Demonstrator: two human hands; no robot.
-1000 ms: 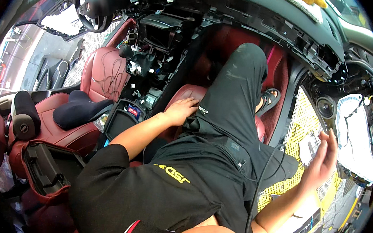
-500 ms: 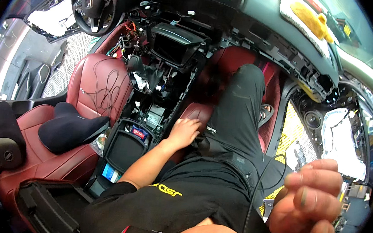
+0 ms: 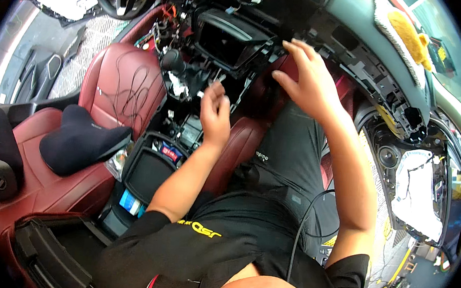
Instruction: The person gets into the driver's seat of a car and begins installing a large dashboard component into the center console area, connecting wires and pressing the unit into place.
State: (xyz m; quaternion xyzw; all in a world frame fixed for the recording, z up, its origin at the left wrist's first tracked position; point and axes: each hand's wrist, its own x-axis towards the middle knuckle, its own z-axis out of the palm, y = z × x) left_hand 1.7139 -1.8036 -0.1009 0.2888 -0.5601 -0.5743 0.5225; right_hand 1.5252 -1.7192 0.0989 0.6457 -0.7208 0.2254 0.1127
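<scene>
My left hand (image 3: 215, 114) is raised over the dismantled center console (image 3: 191, 130), near the gear lever (image 3: 173, 62), its fingers loosely bent and apart with nothing visible in them. My right hand (image 3: 306, 82) reaches toward the stripped dashboard (image 3: 347, 37), just right of the black center housing with a dark opening (image 3: 219, 48). Its fingers are apart and empty; whether the tips touch anything is unclear. A black cable (image 3: 303, 215) loops over my lap, where my dark-trousered leg (image 3: 292, 149) extends forward on the red seat (image 3: 241, 139).
The driver's red seat (image 3: 123, 65) holds loose thin wires and a dark cushion (image 3: 79, 140). Above are the steering wheel (image 3: 124, 11) and, at right, a yellow plush item (image 3: 407, 33) on the dash. An opened door (image 3: 389, 156) with exposed white lining stands right.
My left hand has left the seat beside my thigh and risen forward to the console. My right hand has swung from the right side up and inward to the dashboard. The view has shifted slightly.
</scene>
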